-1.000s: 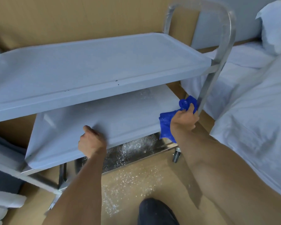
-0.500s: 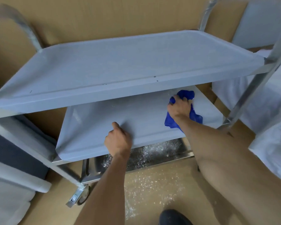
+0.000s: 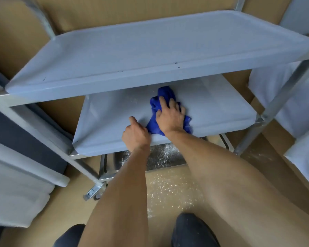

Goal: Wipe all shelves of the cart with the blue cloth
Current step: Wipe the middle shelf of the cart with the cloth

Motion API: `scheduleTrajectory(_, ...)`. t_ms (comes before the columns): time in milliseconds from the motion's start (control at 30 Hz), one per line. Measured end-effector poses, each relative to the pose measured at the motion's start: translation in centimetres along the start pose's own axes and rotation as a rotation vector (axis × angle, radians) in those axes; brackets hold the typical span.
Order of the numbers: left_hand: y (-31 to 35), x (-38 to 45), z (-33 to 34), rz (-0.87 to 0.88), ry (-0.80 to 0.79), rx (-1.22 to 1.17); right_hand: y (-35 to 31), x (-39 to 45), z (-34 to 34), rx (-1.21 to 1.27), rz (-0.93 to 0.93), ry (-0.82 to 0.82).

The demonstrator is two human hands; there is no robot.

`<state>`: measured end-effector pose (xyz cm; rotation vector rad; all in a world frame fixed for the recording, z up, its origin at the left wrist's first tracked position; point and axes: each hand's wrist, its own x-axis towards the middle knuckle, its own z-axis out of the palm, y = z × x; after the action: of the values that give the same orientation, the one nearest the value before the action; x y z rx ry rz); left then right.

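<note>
A metal cart stands before me with a pale grey top shelf (image 3: 150, 50), a pale grey middle shelf (image 3: 221, 111) and a bare steel bottom shelf (image 3: 159, 157) dusted with white powder. A crumpled blue cloth (image 3: 165, 97) lies on the middle shelf near its front. My right hand (image 3: 169, 116) presses down on the cloth, fingers curled over its folds. My left hand (image 3: 135, 134) grips the front rim of the middle shelf right beside the cloth, thumb on top.
White powder is scattered over the brown floor (image 3: 168, 189) under the cart's front. A white bed (image 3: 292, 107) lies close on the right. White and dark padded furniture (image 3: 16, 184) stands at the left. A caster (image 3: 95, 191) sits at the cart's front left leg.
My right hand has swept the blue cloth leftward along the middle shelf, from its right end toward my left hand. The view has shifted right, and the left hand keeps its hold on the rim.
</note>
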<state>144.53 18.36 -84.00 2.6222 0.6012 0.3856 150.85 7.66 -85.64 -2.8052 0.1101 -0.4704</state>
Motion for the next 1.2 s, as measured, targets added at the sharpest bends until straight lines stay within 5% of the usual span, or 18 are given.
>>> scheduleTrajectory(133, -0.2, 0.3, -1.2, 0.103, -0.065, 0.035, 4.3, -1.5, -2.2, -0.068, 0.132, 0.015)
scheduleTrajectory(267, -3.1, 2.2, -2.7, 0.162, 0.044, 0.181, 8.8, -1.1, -3.9, -0.160, 0.292, -0.005)
scheduleTrajectory(500, -9.3, 5.9, -3.6, -0.391, -0.009, 0.164, 8.7, 3.0, -2.1, -0.097, 0.315, -0.133)
scheduleTrajectory(567, -9.2, 6.1, -3.5, -0.431, -0.019, 0.145, 6.6, 4.7, -1.3, -0.074, 0.319, -0.156)
scheduleTrajectory(700, -9.4, 6.7, -3.0, -0.423, -0.009, 0.142, -1.5, 6.7, 1.6, -0.035, 0.206, -0.136)
scheduleTrajectory(933, -10.1, 7.4, -2.6, -0.426, -0.014, 0.135, -18.3, 2.5, 5.4, 0.114, -0.314, -0.283)
scheduleTrajectory(1033, -10.1, 7.0, -3.0, -0.424, -0.006, 0.113, -17.5, 0.1, 4.6, 0.172, -0.387, -0.277)
scheduleTrajectory(1200, -9.8, 5.6, -5.4, -0.391, -0.062, 0.030, -11.3, -3.3, 2.2, 0.082, -0.231, -0.148)
